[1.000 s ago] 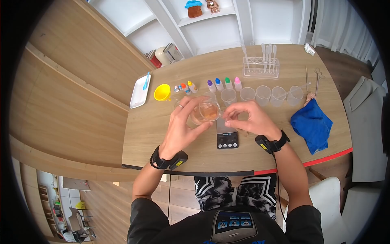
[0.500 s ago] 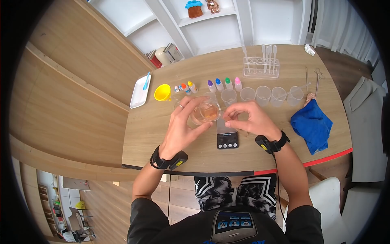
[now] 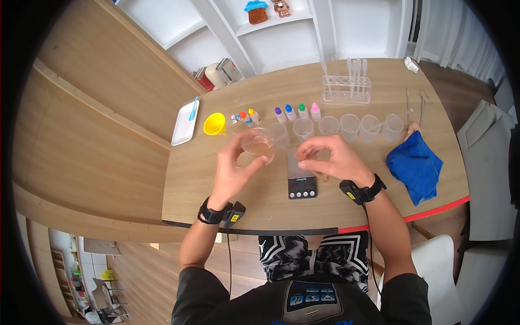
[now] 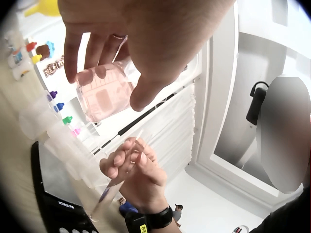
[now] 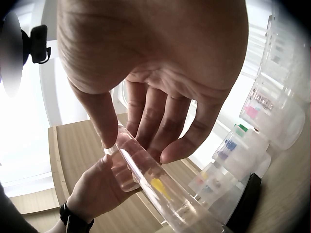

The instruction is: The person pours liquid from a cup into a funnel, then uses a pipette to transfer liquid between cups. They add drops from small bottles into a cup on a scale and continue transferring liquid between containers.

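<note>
In the head view, my left hand (image 3: pixel 230 173) grips a clear beaker (image 3: pixel 257 144) between thumb and fingers, raised over the table's left half. Liquid shows inside it, and the left wrist view shows the beaker (image 4: pixel 104 94) looking pinkish. To the right, my right hand (image 3: pixel 338 157) pinches the top of a clear test tube (image 5: pixel 158 187) with thumb and fingers. The tube slants downward from the fingers, and beaker and tube stand apart. Below and between the hands lies a black digital scale (image 3: pixel 302 188) with a metal plate.
A row of clear plastic cups (image 3: pixel 350 127) runs behind the hands. Behind it stand small colour-capped bottles (image 3: pixel 291 114), with a tube rack (image 3: pixel 346 91) holding pipettes farther back. A yellow funnel (image 3: pixel 214 124) and white tray (image 3: pixel 184 125) lie left, a blue cloth (image 3: pixel 414 165) right.
My left hand has drawn the beaker left, away from the right hand, and the beaker is less tilted. My right hand has stayed nearly in place, still pinching the test tube.
</note>
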A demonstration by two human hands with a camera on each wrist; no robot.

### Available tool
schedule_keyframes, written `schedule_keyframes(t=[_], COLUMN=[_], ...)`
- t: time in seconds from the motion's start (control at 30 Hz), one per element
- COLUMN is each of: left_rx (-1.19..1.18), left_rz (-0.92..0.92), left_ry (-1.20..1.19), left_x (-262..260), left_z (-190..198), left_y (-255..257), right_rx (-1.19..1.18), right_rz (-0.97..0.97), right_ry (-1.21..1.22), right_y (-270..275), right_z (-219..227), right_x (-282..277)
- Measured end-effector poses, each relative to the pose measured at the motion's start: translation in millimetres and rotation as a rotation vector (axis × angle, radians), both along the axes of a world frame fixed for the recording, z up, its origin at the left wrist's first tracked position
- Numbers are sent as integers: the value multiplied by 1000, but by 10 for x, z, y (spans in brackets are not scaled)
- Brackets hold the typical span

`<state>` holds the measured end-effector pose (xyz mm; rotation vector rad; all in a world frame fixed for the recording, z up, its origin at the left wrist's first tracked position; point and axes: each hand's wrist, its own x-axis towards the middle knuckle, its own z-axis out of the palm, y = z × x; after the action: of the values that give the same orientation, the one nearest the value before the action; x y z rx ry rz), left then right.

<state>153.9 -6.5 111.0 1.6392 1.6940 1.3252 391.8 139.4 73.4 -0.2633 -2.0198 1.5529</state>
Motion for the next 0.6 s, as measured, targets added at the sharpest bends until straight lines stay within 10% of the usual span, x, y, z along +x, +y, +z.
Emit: schedule_keyframes(t=[0.6], left_rx=[-93], left_rz=[130], left_ry=[-286], left_x=[-602], left_z=[-825], left_y=[289], right_rx=[-46], right_rz=[2], right_ry=[-46], right_y=[-10], right_z=[17], right_x=[6])
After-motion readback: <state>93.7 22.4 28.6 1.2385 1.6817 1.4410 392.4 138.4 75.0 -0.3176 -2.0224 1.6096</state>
